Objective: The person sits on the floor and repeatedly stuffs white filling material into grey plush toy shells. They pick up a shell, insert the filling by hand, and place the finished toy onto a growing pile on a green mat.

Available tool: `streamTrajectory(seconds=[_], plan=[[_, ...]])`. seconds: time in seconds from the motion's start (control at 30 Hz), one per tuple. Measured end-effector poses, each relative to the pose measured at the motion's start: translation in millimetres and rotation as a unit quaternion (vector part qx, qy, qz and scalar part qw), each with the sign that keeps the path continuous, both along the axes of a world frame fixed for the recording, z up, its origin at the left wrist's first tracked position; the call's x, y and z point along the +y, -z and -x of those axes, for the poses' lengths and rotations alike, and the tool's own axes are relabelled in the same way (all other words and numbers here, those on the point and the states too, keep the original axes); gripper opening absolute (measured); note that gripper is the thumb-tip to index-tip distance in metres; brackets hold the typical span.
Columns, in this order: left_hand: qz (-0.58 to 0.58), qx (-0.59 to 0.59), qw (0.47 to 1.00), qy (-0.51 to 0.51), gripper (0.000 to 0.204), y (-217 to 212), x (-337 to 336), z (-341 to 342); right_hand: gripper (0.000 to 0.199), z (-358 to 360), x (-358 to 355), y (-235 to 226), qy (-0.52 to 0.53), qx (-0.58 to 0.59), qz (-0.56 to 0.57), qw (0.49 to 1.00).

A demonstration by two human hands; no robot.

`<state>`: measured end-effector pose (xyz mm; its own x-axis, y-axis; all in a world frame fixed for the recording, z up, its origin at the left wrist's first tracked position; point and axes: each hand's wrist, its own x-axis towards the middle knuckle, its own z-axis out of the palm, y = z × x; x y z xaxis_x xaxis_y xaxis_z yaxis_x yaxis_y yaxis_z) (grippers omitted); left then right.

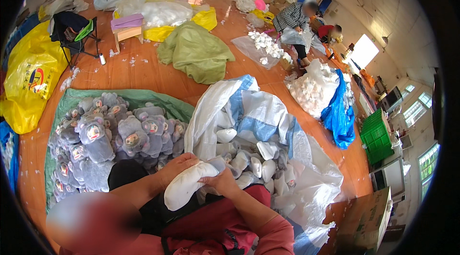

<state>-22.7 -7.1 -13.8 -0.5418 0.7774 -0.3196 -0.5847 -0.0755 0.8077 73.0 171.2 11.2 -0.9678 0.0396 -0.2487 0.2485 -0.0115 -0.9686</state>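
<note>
Between one grey toy heap (130,134) and one white-and-blue sack (258,113), two hands (176,169) grip one puffy white piece (182,188).

Orange-brown floor (136,73), green sheet (168,105), olive cloth (195,51), yellow bag (40,66), white-and-blue sack (258,122)

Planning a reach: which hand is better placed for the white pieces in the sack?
Probably the right hand, nearer those white pieces; the left hand is nearer the grey toys. Both hold another piece.
</note>
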Motion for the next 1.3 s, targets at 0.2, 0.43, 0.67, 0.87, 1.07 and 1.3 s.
streamTrajectory(seconds=[0.2, 0.43, 0.67, 0.87, 1.07, 1.3], plan=[[0.005, 0.012, 1.000, -0.014, 0.022, -12.9, 6.0, -4.4, 0.036, -0.2, 7.2, 16.8, 0.035, 0.065, 0.040, 0.996], [0.038, 0.043, 0.996, -0.062, 0.023, -20.2, 9.7, -11.1, 0.039, 2.6, 3.3, 28.3, 0.082, 0.033, 0.040, 0.995], [0.062, 0.070, 0.988, -0.123, 0.021, 0.7, 21.7, -12.7, 0.037, 9.8, 6.9, 47.3, 0.125, 0.031, -0.016, 0.992], [0.122, 0.303, 0.941, -0.088, 0.035, 3.3, 16.5, -15.0, 0.043, 13.8, 22.3, 56.7, 0.022, 0.041, 0.149, 0.988], [0.139, 0.501, 0.846, -0.119, 0.070, -17.7, 14.3, -35.1, 0.063, 18.1, 34.0, 89.1, 0.003, -0.085, 0.569, 0.818], [0.051, 0.508, 0.846, -0.156, 0.048, -11.8, 16.2, -31.6, 0.057, 15.8, 16.8, 87.8, -0.042, 0.009, 0.621, 0.783]])
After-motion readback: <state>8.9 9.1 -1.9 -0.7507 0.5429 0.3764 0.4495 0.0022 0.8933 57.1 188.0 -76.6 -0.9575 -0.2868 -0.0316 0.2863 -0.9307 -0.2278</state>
